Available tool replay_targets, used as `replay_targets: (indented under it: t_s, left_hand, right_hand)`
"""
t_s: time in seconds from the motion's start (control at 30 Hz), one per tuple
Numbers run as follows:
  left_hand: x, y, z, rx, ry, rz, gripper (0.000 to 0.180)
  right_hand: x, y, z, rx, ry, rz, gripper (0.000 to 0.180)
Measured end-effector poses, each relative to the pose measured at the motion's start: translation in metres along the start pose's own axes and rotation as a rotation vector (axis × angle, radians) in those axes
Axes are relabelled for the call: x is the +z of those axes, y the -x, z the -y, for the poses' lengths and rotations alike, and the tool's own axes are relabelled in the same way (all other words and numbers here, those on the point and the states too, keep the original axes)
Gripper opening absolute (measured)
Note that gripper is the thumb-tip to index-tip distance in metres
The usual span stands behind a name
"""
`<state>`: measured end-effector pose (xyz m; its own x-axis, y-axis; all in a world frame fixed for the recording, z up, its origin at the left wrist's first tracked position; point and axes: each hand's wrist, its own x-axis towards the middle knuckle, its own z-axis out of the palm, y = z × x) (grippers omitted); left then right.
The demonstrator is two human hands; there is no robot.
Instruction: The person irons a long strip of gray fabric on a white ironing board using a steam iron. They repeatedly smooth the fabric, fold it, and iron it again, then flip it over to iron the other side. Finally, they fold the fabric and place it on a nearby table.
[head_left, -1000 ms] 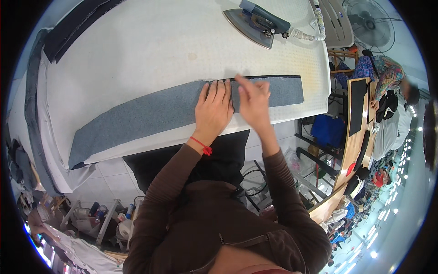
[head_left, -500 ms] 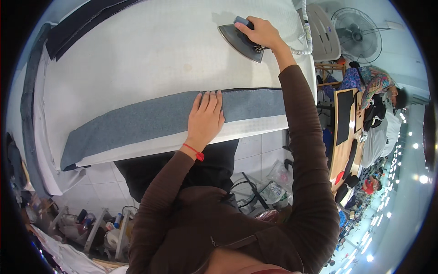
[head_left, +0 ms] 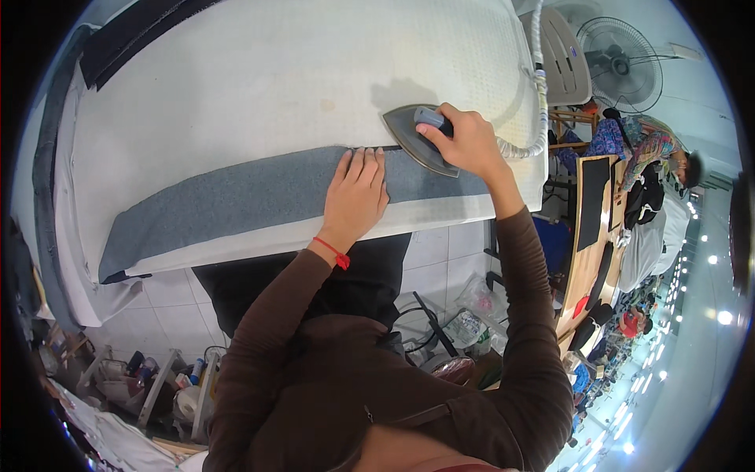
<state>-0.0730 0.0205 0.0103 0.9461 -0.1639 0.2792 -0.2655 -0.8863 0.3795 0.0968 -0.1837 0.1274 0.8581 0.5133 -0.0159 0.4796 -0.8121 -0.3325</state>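
A long grey-blue strip of cloth (head_left: 236, 193) lies along the near edge of the white padded table (head_left: 267, 94), with a dark edge showing on its far side. Flat on its middle rests my left hand (head_left: 358, 193), fingers stretched forward to the strip's far edge, a red string at the wrist. My right hand (head_left: 469, 145) grips the handle of an iron (head_left: 407, 132). The iron's tip points to the far left, and its near part overlaps the strip's right portion just right of my left fingers. Whether the soleplate presses on the cloth cannot be told.
Folded dark cloth (head_left: 134, 39) lies at the table's far left. A white-wrapped hose (head_left: 541, 94) runs down the right side to near my right wrist. Beyond are a beige chair (head_left: 560, 59), a fan (head_left: 620, 67) and another person (head_left: 653, 145) at a wooden table (head_left: 582, 244).
The iron has come nearer in my right hand, from bare table cover to over the strip's right part. My left hand stays in about the same place on the cloth.
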Motion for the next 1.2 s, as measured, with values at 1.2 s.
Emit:
replay_targets:
  t_s: [1.2]
  left_hand:
    - [-0.074, -0.021, 0.144, 0.543, 0.016, 0.018, 0.024]
  right_hand:
    - [0.037, 0.017, 0.048, -0.107, 0.099, -0.122, 0.057]
